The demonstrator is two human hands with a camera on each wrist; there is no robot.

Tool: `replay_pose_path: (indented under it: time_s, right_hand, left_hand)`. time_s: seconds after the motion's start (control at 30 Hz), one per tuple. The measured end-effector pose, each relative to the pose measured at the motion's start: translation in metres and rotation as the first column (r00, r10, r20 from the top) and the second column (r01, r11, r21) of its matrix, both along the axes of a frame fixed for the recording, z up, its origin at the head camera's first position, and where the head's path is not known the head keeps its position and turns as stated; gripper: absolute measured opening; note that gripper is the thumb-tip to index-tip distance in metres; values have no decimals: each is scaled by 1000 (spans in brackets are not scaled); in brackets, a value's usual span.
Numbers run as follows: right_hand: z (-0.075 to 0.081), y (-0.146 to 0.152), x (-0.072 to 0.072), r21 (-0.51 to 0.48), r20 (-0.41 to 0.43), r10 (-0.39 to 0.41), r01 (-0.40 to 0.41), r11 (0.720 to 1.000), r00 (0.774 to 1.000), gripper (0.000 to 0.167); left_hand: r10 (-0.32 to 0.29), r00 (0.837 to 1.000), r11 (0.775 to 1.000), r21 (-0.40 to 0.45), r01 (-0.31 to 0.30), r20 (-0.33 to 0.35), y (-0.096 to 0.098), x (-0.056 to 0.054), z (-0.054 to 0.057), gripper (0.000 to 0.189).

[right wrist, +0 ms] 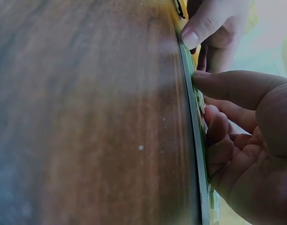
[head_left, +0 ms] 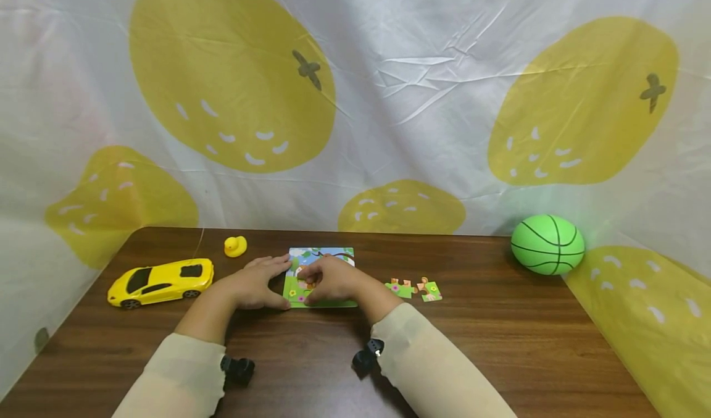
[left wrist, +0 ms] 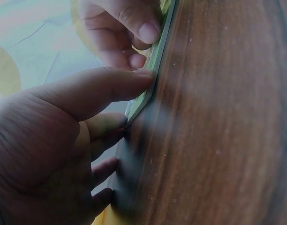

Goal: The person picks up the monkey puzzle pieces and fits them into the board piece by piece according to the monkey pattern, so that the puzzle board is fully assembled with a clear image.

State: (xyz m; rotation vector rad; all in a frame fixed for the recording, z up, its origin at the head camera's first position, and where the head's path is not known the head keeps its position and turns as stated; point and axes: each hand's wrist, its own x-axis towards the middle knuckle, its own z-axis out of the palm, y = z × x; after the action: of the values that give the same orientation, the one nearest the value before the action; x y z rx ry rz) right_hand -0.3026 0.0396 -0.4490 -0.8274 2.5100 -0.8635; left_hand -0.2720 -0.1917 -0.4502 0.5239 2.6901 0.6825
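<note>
A colourful jigsaw board (head_left: 321,252) with blue sky and green grass lies flat between the hands. My left hand (head_left: 252,285) spreads along its left side, thumb at the near corner, fingers by the far edge. In the left wrist view the left thumb (left wrist: 120,84) touches the board's rim. My right hand (head_left: 333,280) bends over the middle of the board. Its thumb and curled fingers span a jigsaw piece (head_left: 305,281), mostly hidden under them. In the right wrist view the right fingertips (right wrist: 212,112) press close on the board's surface.
Loose jigsaw pieces (head_left: 430,290) lie right of the board, partly behind the right forearm. A yellow toy car (head_left: 161,281) and a small rubber duck (head_left: 236,246) stand to the left. A green ball (head_left: 547,245) sits at the far right, near the fruit-print curtain (head_left: 411,97).
</note>
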Motion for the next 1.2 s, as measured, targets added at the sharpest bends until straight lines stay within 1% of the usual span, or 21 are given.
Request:
replay_pose_path:
  time_s: [0.13,0.37,0.87,1.2]
  right_hand:
    - [1,-1,1,8,2,-9,9,1000,1000,53]
    - [4,-4,3,15,29,-28,28,999,999,52]
    - [3,-4,2,12,49,-41,40,999,998,52]
    - [2,-5,0,34,13,-51,50,998,999,53]
  left_hand:
    - [2,1000,1000,0,-2,2,0,0,0,99]
    - [9,1000,1000,-2,-9,10,0,1,2,100]
    - [-5,1000,1000,-3,5,10,0,1,2,100]
    - [-11,1000,1000,-17,11,-1,-1,1,0,97]
